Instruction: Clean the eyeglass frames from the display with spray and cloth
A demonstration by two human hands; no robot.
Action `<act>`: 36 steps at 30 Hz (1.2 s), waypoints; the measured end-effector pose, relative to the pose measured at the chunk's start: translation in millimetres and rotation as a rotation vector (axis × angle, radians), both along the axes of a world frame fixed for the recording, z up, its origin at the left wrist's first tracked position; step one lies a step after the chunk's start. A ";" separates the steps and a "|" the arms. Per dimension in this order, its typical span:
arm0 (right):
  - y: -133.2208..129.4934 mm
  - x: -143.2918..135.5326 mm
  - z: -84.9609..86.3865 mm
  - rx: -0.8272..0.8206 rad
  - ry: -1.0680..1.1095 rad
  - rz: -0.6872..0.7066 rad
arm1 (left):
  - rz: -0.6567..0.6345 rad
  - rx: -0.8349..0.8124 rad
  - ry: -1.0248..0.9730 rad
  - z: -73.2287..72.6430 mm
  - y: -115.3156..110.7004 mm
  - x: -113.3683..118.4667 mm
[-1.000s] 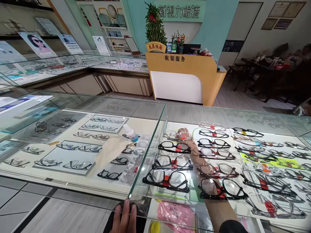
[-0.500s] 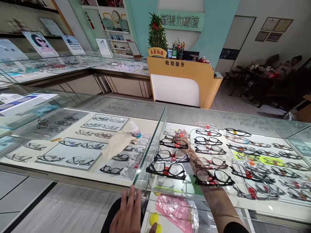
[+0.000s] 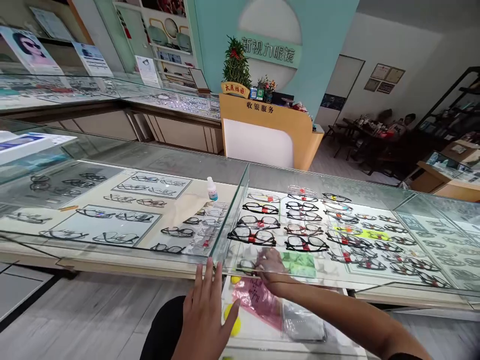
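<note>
Spread L hand (image 3: 205, 315) touches case (image 3: 142, 262) edge; pink bag (image 3: 258, 300), print upside down, to its R. R hand (image 3: 270, 262) in case, by nearest specs (image 3: 245, 266); pinch unclear. Black specs (image 3: 252, 239) beyond. Far: desk (image 3: 258, 137) "收银服务", sign (image 3: 269, 50) "新视力眼镜".

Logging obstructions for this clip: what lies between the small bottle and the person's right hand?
In the head view, the glass divider and black-framed glasses lie between the small bottle and the right hand.
</note>
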State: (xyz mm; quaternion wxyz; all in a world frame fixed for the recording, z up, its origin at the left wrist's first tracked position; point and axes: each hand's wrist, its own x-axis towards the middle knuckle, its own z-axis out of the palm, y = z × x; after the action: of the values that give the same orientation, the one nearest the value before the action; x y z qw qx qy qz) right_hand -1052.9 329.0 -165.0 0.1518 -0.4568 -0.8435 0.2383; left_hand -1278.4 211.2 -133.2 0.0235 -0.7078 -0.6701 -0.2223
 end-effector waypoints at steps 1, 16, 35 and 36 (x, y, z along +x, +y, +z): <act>-11.4 3.7 -0.8 -0.036 0.003 -0.001 | -0.006 -0.003 -0.023 -0.1 -1.1 -0.2; -92.5 76.6 199.1 -0.286 0.127 0.149 | -0.186 -0.078 -0.117 28.5 -35.2 -23.1; 236.4 -7.1 190.3 0.193 -0.411 -0.034 | -0.425 0.020 0.129 29.5 -12.6 -20.8; 240.0 -10.1 185.7 0.187 -0.417 -0.031 | -0.422 0.027 0.134 28.9 -11.1 -20.9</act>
State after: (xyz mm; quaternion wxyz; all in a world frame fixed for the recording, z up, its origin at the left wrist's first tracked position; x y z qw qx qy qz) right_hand -1063.0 569.0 20.6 0.0194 -0.4929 -0.8680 0.0569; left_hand -1299.4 200.1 -104.3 0.0303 -0.8452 -0.5010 -0.1834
